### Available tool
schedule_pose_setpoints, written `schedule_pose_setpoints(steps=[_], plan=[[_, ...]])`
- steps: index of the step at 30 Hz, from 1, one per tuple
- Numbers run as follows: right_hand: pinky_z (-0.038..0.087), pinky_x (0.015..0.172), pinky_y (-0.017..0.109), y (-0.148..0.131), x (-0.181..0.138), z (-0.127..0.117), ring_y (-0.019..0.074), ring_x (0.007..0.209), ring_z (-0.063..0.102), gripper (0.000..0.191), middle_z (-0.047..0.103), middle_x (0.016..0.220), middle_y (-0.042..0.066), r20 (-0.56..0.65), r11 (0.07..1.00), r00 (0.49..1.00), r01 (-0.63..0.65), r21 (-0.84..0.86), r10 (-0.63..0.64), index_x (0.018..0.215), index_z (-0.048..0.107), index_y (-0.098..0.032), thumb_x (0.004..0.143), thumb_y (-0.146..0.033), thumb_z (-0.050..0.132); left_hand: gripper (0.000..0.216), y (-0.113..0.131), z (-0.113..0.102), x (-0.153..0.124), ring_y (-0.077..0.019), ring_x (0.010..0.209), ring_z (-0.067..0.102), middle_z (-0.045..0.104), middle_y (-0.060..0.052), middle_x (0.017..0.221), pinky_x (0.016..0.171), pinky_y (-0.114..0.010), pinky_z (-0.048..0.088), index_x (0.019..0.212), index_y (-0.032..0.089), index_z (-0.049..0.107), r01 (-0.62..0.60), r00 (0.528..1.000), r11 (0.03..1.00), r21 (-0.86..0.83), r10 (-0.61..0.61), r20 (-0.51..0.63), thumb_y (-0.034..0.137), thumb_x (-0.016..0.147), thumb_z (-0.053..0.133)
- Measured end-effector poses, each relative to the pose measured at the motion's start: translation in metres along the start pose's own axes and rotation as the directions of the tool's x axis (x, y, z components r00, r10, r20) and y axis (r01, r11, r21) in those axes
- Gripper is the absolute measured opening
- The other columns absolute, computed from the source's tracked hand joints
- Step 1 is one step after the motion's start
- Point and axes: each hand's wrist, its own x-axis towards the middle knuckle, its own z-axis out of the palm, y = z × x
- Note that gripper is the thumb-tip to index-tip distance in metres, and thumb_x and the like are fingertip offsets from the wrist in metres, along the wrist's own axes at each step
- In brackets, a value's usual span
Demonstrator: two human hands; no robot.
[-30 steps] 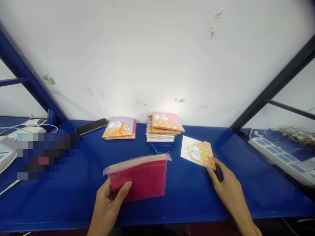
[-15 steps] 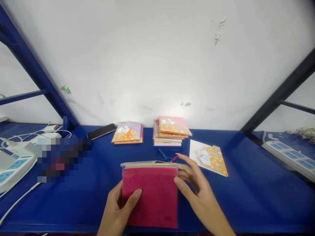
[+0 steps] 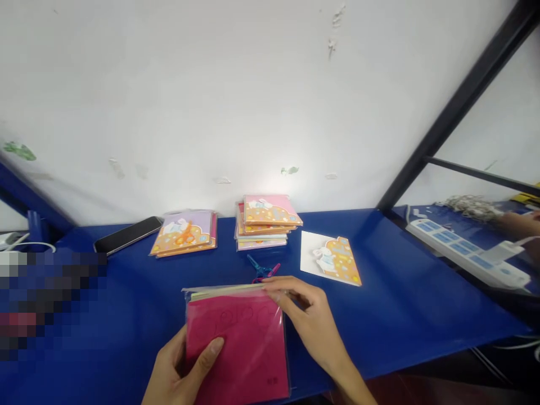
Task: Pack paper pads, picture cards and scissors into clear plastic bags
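A crimson paper pack in a clear plastic sleeve (image 3: 240, 349) stands tilted toward me at the front of the table, with pale sheets showing along its top edge. My left hand (image 3: 179, 365) grips its left side, thumb across the front and the other fingers hidden behind. At the top right corner, my right hand (image 3: 306, 315) is closed in a pinch on the sleeve's edge. Just behind the pack lie blue scissors (image 3: 259, 266) with a pink pair (image 3: 273, 271) partly hidden beside them. A white and orange card with a rabbit picture (image 3: 331, 259) lies flat to the right.
Against the wall are a stack of sleeved packs (image 3: 270, 211) and a smaller pile (image 3: 183, 230) with orange scissors showing on top. A black phone (image 3: 129, 233) lies left of them. Past the dark frame post (image 3: 442, 118) are a power strip (image 3: 464, 250) and another person's hand (image 3: 521, 225).
My right hand has closed from spread fingers to a pinch on the sleeve's top right corner. My left hand keeps its grip. The view has turned to the right.
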Motion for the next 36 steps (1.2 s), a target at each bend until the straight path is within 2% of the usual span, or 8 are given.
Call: schedule_pose_setpoints(steps=[7, 13, 19, 23, 29, 31, 33, 36], plan=[[0.058, 0.091, 0.036, -0.004, 0.019, -0.005, 0.0233, 0.103, 0.073, 0.012, 0.079, 0.109, 0.004, 0.025, 0.988, 0.994, 0.111, -0.103, -0.109, 0.092, 0.080, -0.027, 0.094, -0.032, 0.068, 0.043, 0.025, -0.008, 0.011, -0.0346, 0.104, 0.073, 0.080, -0.011, 0.106, 0.089, -0.039, 0.058, 0.108, 0.016, 0.075, -0.184, 0.983, 0.970, 0.158, 0.185, 0.012, 0.050, 0.081, 0.076], [0.059, 0.086, 0.036, -0.006, 0.021, -0.004, 0.0241, 0.103, 0.072, 0.012, 0.079, 0.104, 0.005, 0.060, 0.944, 0.964, 0.264, -0.196, -0.257, 0.091, 0.078, -0.027, 0.094, -0.027, 0.067, 0.038, 0.037, -0.012, 0.018, -0.0263, 0.101, 0.071, 0.077, -0.006, 0.108, 0.085, -0.029, 0.055, 0.118, 0.021, 0.068, -0.376, 0.926, 0.924, 0.068, 0.378, -0.007, 0.041, 0.086, 0.073], [0.058, 0.087, 0.034, -0.002, 0.016, 0.000, 0.0222, 0.104, 0.072, 0.013, 0.077, 0.109, 0.004, 0.087, 0.914, 0.939, 0.343, -0.215, -0.332, 0.100, 0.077, -0.027, 0.094, -0.020, 0.067, 0.042, 0.035, 0.000, 0.019, -0.0201, 0.083, 0.064, 0.069, -0.004, 0.095, 0.073, -0.025, 0.050, 0.110, 0.020, 0.067, -0.518, 0.854, 0.849, -0.102, 0.509, -0.103, 0.055, 0.088, 0.065], [0.057, 0.091, 0.033, -0.002, 0.013, 0.003, 0.0212, 0.106, 0.072, 0.012, 0.076, 0.115, 0.003, 0.066, 0.940, 0.961, 0.277, -0.199, -0.269, 0.104, 0.074, -0.027, 0.096, -0.023, 0.065, 0.026, 0.033, 0.009, 0.020, -0.0168, 0.086, 0.063, 0.065, -0.001, 0.099, 0.075, -0.022, 0.049, 0.104, 0.022, 0.067, -0.511, 0.849, 0.859, -0.023, 0.501, -0.166, 0.042, 0.089, 0.070], [0.055, 0.100, 0.038, -0.004, 0.016, -0.012, 0.0220, 0.114, 0.070, 0.033, 0.072, 0.127, 0.005, 0.131, 0.972, 0.987, 0.119, -0.201, -0.093, 0.135, 0.056, -0.031, 0.103, -0.037, 0.055, 0.026, 0.025, -0.003, 0.022, -0.0196, 0.091, 0.065, 0.068, -0.001, 0.101, 0.077, -0.023, 0.051, 0.105, 0.023, 0.067, -0.432, 0.883, 0.902, 0.010, 0.425, -0.198, 0.039, 0.086, 0.073], [0.054, 0.099, 0.042, -0.001, 0.023, -0.023, 0.0237, 0.110, 0.071, 0.032, 0.073, 0.125, 0.006, 0.128, 0.931, 0.991, 0.087, -0.355, -0.044, 0.134, 0.058, -0.030, 0.105, -0.040, 0.048, 0.027, 0.024, -0.009, 0.022, -0.0181, 0.089, 0.064, 0.068, 0.000, 0.100, 0.076, -0.022, 0.050, 0.106, 0.023, 0.067, -0.415, 0.886, 0.910, 0.000, 0.404, -0.226, 0.038, 0.085, 0.075], [0.052, 0.102, 0.048, 0.006, 0.032, -0.033, 0.0272, 0.113, 0.069, 0.033, 0.072, 0.125, 0.008, 0.146, 0.809, 0.988, 0.129, -0.574, -0.053, 0.130, 0.063, -0.028, 0.103, -0.042, 0.050, 0.025, 0.024, -0.015, 0.023, -0.0162, 0.088, 0.062, 0.067, 0.002, 0.098, 0.074, -0.019, 0.048, 0.104, 0.024, 0.068, -0.415, 0.880, 0.910, -0.010, 0.399, -0.259, 0.038, 0.085, 0.076], [0.043, 0.112, 0.055, 0.017, 0.043, -0.035, 0.0330, 0.134, 0.055, 0.049, 0.063, 0.142, 0.012, 0.340, 0.602, 0.938, 0.309, -0.736, -0.066, 0.139, 0.061, -0.025, 0.096, -0.049, 0.062, 0.019, 0.025, -0.018, 0.023, -0.0140, 0.083, 0.057, 0.064, 0.004, 0.093, 0.071, -0.017, 0.046, 0.096, 0.024, 0.070, -0.428, 0.861, 0.904, -0.017, 0.402, -0.312, 0.038, 0.086, 0.075]])
